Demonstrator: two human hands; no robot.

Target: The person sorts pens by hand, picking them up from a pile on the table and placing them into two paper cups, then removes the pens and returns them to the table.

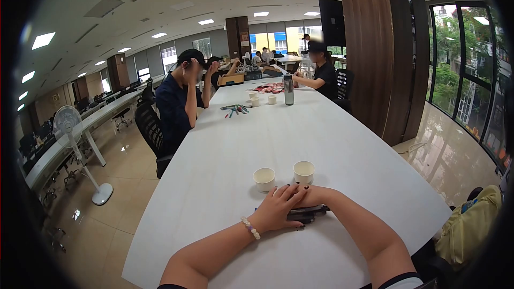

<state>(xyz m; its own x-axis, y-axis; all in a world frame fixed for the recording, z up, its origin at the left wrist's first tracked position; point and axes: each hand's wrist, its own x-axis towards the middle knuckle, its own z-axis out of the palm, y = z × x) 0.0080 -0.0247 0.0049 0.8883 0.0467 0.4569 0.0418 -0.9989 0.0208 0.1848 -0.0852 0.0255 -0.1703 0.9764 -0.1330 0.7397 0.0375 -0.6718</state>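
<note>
My left hand [275,207] lies across my right hand [312,195] on the white table, its fingers stretched out and thumb apart. Most of the fingers of my right hand are hidden where the two hands overlap. Beneath and just in front of my palms lies a bunch of dark pens or similar thin sticks [306,214], partly covered. Two white paper cups stand upright just beyond my hands: the left cup [264,180] and the right cup [303,172]. Both show bare insides. A beaded bracelet [250,228] circles my left wrist.
Farther along the table [230,155] lie several coloured pens [234,110], small cups [272,99], a bottle [289,91] and red packets [269,89]. One person [176,99] sits left, hands at the head; another [324,77] sits right. A fan [80,155] stands left.
</note>
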